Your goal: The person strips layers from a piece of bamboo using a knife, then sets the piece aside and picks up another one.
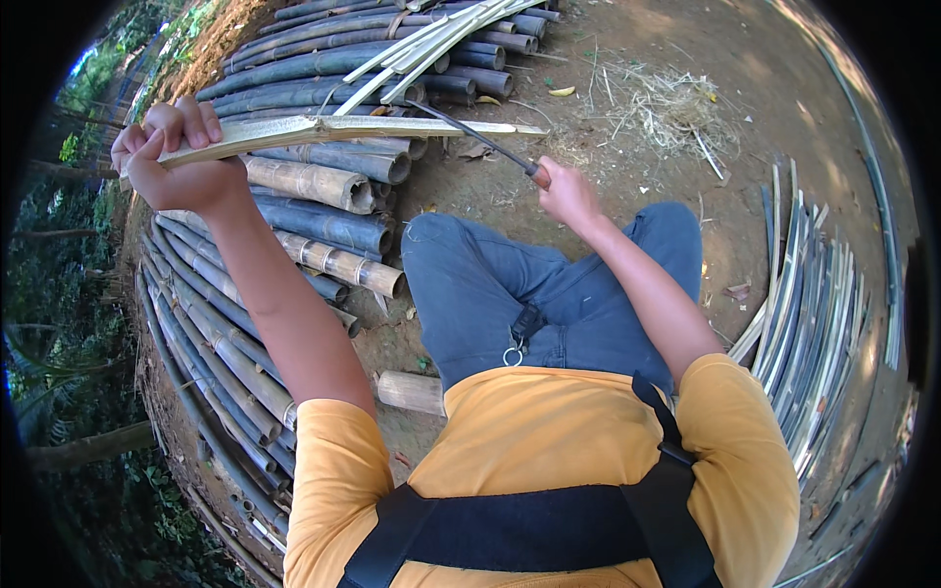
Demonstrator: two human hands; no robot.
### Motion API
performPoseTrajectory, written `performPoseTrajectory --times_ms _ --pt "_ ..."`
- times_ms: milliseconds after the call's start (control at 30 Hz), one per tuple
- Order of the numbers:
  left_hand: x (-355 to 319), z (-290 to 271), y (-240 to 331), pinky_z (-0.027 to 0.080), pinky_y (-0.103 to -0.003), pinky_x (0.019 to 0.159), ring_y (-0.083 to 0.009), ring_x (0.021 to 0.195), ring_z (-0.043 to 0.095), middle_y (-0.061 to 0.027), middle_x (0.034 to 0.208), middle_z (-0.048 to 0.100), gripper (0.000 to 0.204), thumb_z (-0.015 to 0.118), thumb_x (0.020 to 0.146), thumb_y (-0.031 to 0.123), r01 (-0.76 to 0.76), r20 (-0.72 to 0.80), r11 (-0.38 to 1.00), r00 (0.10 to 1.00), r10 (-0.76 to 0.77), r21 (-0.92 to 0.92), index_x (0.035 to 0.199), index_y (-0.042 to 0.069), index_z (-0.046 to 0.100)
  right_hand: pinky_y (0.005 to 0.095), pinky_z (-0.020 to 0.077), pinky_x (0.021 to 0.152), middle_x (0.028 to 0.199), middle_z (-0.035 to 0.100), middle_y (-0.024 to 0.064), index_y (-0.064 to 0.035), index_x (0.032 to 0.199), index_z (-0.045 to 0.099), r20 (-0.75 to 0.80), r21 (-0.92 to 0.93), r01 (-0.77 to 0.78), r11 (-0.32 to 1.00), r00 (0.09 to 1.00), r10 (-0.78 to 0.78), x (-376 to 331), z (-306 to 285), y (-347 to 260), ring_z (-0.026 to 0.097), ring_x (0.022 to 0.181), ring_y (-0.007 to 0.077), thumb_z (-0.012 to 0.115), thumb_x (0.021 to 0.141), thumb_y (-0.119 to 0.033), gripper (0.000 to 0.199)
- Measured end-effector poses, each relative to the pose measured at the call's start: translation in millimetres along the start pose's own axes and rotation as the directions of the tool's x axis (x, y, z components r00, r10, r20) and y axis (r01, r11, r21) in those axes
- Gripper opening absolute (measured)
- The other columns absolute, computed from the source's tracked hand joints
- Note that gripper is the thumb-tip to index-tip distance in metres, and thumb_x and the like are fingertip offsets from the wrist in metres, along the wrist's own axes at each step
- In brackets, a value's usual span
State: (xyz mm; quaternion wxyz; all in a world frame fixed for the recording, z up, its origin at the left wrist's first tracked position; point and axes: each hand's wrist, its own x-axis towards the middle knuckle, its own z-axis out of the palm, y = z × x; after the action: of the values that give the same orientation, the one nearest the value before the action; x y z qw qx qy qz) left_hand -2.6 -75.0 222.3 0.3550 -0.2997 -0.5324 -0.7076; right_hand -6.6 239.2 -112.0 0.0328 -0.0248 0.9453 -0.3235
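Note:
My left hand (176, 152) is raised at the upper left, its fingers wrapped round one end of a pale split bamboo strip (363, 127). The strip lies crosswise in front of me, and its far end reaches over the bare ground to the right. A knife (480, 137) with a long, thin dark blade and a brown wooden handle is gripped in my right hand (569, 193), above my knees. Its blade slants up and to the left, crossing the strip in this view. Whether the blade touches the strip I cannot tell.
Stacked bamboo poles (323, 176) fill the left side, with pale split strips (431, 49) resting on top. A heap of shavings (676, 108) lies on the dirt ahead. At right is a bundle of split strips (809, 323); a short bamboo piece (412, 392) lies by my left hip.

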Motion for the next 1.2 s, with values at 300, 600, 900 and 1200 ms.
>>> performPoseTrajectory --times_ms 300,600,900,1200 --pt "8.9 3.7 -1.9 0.034 -0.027 0.039 -0.0147 0.044 0.035 -0.0042 0.058 0.035 0.017 0.046 0.073 0.012 0.019 0.030 1.000 0.999 -0.018 -0.021 0.083 0.017 0.033 0.0530 0.0538 0.077 0.094 0.070 0.0225 -0.0106 0.108 0.061 0.037 0.003 -0.031 1.000 0.999 0.031 0.2 17.1 10.8 0.069 0.090 0.0412 0.057 0.093 -0.021 0.018" --pt "19.3 16.3 -11.2 0.034 -0.027 0.040 -0.0148 0.044 0.035 -0.0038 0.057 0.036 0.018 0.047 0.073 0.013 0.029 0.087 0.999 0.996 -0.028 -0.018 0.084 0.018 0.033 0.0553 0.0512 0.073 0.089 0.069 0.0230 -0.0105 0.105 0.060 -0.002 0.070 -0.164 0.984 0.986 0.165 18.8 14.3 17.9 0.067 0.088 0.0452 0.060 0.091 -0.019 0.016" --pt "23.5 25.3 -19.1 0.033 -0.027 0.040 -0.0141 0.044 0.032 -0.0034 0.058 0.032 0.017 0.044 0.073 0.013 0.026 0.053 1.000 0.998 -0.026 -0.004 0.080 0.014 0.030 0.0542 0.0512 0.078 0.093 0.069 0.0232 -0.0120 0.104 0.063 -0.026 0.092 -0.247 0.965 0.968 0.250 38.1 38.4 49.9 0.067 0.090 0.0436 0.058 0.092 -0.017 0.014" --pt "21.9 14.6 -16.5 0.031 -0.027 0.040 -0.0130 0.046 0.030 -0.0033 0.059 0.031 0.017 0.045 0.073 0.012 0.018 -0.021 0.999 1.000 -0.018 -0.033 0.080 0.013 0.029 0.0536 0.0544 0.074 0.088 0.071 0.0218 -0.0102 0.106 0.062 -0.083 0.027 -0.130 0.991 0.988 0.132 22.8 45.4 50.7 0.070 0.085 0.0403 0.062 0.092 -0.020 0.017"
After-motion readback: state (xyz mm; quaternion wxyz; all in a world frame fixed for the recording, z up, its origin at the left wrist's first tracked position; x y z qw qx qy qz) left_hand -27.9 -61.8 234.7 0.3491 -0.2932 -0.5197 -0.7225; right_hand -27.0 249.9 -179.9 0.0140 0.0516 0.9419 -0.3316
